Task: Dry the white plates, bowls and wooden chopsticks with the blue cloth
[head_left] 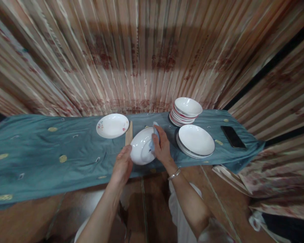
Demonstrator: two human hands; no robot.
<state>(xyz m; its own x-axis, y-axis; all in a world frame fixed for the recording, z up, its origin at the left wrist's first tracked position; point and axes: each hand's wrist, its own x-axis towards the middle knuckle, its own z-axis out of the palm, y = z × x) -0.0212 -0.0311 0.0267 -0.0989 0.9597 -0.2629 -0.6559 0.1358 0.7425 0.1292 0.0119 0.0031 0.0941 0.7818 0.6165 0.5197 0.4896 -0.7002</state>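
A white plate (139, 148) is held up over the front edge of the table, tilted, with its underside and foot ring facing me. My left hand (123, 163) grips its left rim, fingers hidden behind it. Against the plate's right side, my right hand (162, 145) presses a light blue cloth (155, 130); its fingers are closed on the cloth. Just behind the held plate lie several wooden chopsticks (129, 131). To their left rests a white plate with a floral rim (113, 125).
On the right stand a stack of white plates (196, 140) and, behind it, a stack of bowls (187, 106). A black phone (233, 136) lies near the right end. A green patterned cloth (45, 145) covers the table, and curtains (147, 67) hang close behind it.
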